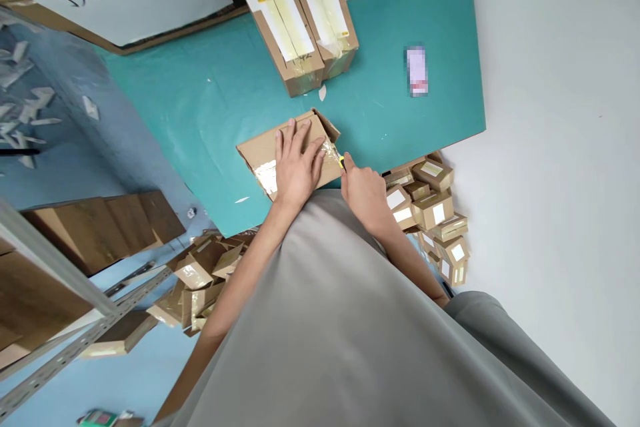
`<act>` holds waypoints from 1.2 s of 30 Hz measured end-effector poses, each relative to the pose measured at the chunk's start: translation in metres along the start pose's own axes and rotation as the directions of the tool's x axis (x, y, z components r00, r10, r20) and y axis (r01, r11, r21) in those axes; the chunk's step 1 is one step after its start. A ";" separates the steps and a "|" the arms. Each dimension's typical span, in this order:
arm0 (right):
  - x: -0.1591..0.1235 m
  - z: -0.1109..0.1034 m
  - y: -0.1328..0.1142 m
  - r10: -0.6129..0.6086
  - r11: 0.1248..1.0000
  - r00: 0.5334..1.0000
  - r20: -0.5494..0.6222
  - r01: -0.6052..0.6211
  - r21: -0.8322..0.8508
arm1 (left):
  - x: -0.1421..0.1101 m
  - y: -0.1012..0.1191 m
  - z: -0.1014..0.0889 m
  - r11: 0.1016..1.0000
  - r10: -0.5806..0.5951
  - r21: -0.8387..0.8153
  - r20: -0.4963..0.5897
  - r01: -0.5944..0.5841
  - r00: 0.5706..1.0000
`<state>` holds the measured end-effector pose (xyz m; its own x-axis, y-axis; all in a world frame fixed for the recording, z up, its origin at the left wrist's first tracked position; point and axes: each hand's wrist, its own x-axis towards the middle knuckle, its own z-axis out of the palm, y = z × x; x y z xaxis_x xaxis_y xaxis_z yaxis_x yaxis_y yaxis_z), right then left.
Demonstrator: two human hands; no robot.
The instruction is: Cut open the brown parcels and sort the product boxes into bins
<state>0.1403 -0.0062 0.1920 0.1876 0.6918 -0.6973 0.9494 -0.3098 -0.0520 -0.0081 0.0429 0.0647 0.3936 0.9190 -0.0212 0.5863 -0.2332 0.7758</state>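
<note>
A brown cardboard box (260, 145) lies on the green tabletop close to my body, with clear tape and a white label on it. My left hand (296, 163) rests flat on its top, fingers spread. In my right hand (365, 190) is a utility knife (343, 162) with a yellow and black body, mostly hidden by the fingers. Its front end is at the taped right end of the box, where a flap stands out. Whether the blade is in the tape I cannot tell.
Two taped boxes (305, 23) stand side by side farther back on the green table (200, 93). A pixelated pale item (417, 71) lies at the right. Piled cartons (435, 210) sit below the table's right edge, more cartons (200, 273) at lower left beside a metal shelf frame (85, 340).
</note>
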 end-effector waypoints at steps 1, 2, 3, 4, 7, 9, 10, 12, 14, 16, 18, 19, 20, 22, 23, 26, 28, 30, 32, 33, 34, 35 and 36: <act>-0.001 0.000 0.001 0.004 1.000 1.000 0.009 -0.004 0.005 | 0.000 0.001 -0.001 1.000 -0.006 -0.004 0.005 0.006 1.000; -0.003 -0.001 0.002 0.008 1.000 1.000 0.017 -0.009 0.010 | 0.000 0.002 -0.001 1.000 -0.008 -0.015 0.005 0.008 1.000; -0.004 -0.001 0.002 0.011 1.000 1.000 0.023 -0.012 0.014 | 0.000 0.002 -0.001 0.999 -0.009 -0.031 0.001 0.009 1.000; -0.005 -0.001 0.002 0.012 1.000 1.000 0.027 -0.013 0.018 | 0.000 0.003 -0.001 0.999 -0.010 -0.048 -0.007 0.010 1.000; -0.007 -0.003 0.003 0.006 1.000 0.999 0.037 -0.006 0.024 | 0.001 0.002 -0.002 0.998 -0.012 -0.068 -0.016 0.011 1.000; -0.008 -0.004 0.004 0.004 1.000 0.999 0.044 -0.005 0.022 | 0.001 0.002 -0.002 0.998 -0.010 -0.062 -0.014 0.009 1.000; -0.007 -0.003 0.005 0.001 1.000 0.999 0.047 -0.002 0.021 | 0.001 0.001 -0.002 0.998 -0.009 -0.059 -0.011 0.009 1.000; -0.006 -0.002 0.006 -0.004 1.000 0.999 0.050 0.003 0.020 | 0.001 -0.001 -0.001 0.999 -0.010 -0.041 0.003 0.010 1.000; -0.003 0.000 0.006 -0.015 1.000 0.999 0.040 0.014 0.025 | 0.000 -0.003 0.000 1.000 -0.014 0.002 0.019 0.014 1.000; 0.002 0.001 0.003 -0.025 0.999 0.999 0.026 0.024 0.032 | 0.000 -0.005 0.002 0.998 -0.012 0.058 0.026 0.011 1.000; 0.006 0.001 0.000 -0.029 0.999 1.000 0.011 0.029 0.042 | 0.000 -0.007 0.003 0.995 -0.002 0.103 0.018 0.000 1.000; 0.009 0.001 0.000 -0.031 0.998 1.000 0.003 0.030 0.049 | 0.000 -0.007 0.003 0.993 0.002 0.115 0.012 -0.003 1.000; 0.012 0.001 0.000 -0.034 0.998 0.999 -0.006 0.034 0.059 | 0.001 -0.008 0.004 0.992 0.004 0.123 0.006 -0.004 1.000; 0.018 0.001 0.005 -0.048 0.994 0.998 -0.033 0.051 0.100 | 0.001 -0.008 0.003 0.991 0.002 0.132 0.003 -0.002 1.000; 0.022 0.002 0.010 -0.057 0.989 0.997 -0.047 0.063 0.137 | 0.001 -0.008 0.003 0.991 0.000 0.135 0.004 0.000 1.000; 0.034 0.012 0.029 -0.099 0.930 0.992 -0.084 0.122 0.345 | 0.000 -0.007 0.003 0.990 0.004 0.143 0.003 -0.004 1.000; 0.040 0.022 0.039 -0.136 0.849 0.986 -0.095 0.166 0.501 | 0.000 -0.006 0.003 0.991 0.008 0.135 -0.004 -0.008 1.000; 0.041 0.033 0.046 -0.152 0.793 0.981 -0.121 0.194 0.578 | 0.000 -0.005 0.002 0.992 0.015 0.123 -0.004 -0.014 1.000; 0.038 0.041 0.051 -0.137 0.785 0.975 -0.177 0.215 0.580 | -0.002 -0.003 -0.001 0.994 0.018 0.110 0.002 -0.018 1.000; 0.037 0.044 0.054 -0.118 0.787 0.968 -0.221 0.227 0.573 | -0.003 -0.003 -0.003 0.995 0.013 0.103 -0.001 -0.013 1.000; 0.037 0.047 0.058 -0.090 0.787 0.958 -0.273 0.236 0.569 | -0.006 -0.003 -0.006 0.995 0.000 0.098 -0.017 0.002 1.000; 0.041 0.050 0.064 -0.052 0.787 0.944 -0.326 0.240 0.569 | -0.011 -0.004 -0.010 0.995 -0.024 0.096 -0.050 0.029 0.998; 0.048 0.054 0.071 -0.007 0.789 0.927 -0.375 0.235 0.568 | -0.017 -0.005 -0.014 0.993 -0.058 0.098 -0.098 0.068 0.994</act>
<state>0.2028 -0.0299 0.1167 0.2620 0.8879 -0.3782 0.6497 -0.4521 -0.6111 -0.0274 0.0333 0.0696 0.2877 0.9577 -0.0050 0.6782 -0.2001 0.7071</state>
